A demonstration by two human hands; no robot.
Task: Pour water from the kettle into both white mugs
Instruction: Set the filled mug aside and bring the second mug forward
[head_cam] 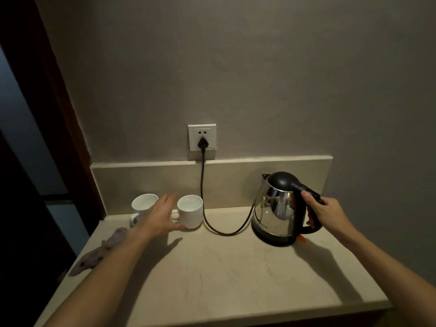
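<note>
A steel kettle (276, 208) with a black lid and handle stands upright on its base at the right of the counter. My right hand (323, 212) is wrapped around its black handle. Two white mugs stand at the back left: the left mug (142, 205) and the right mug (190, 210), whose inside looks pale and wet. My left hand (162, 218) hovers between them with fingers spread, its palm next to the right mug and partly hiding the left one. Whether it touches a mug is unclear.
A black power cord (212, 227) runs from the wall socket (202, 140) down across the beige counter (212, 279) to the kettle base. A grey cloth (99, 251) lies at the counter's left edge. A low backsplash (236, 180) borders the rear.
</note>
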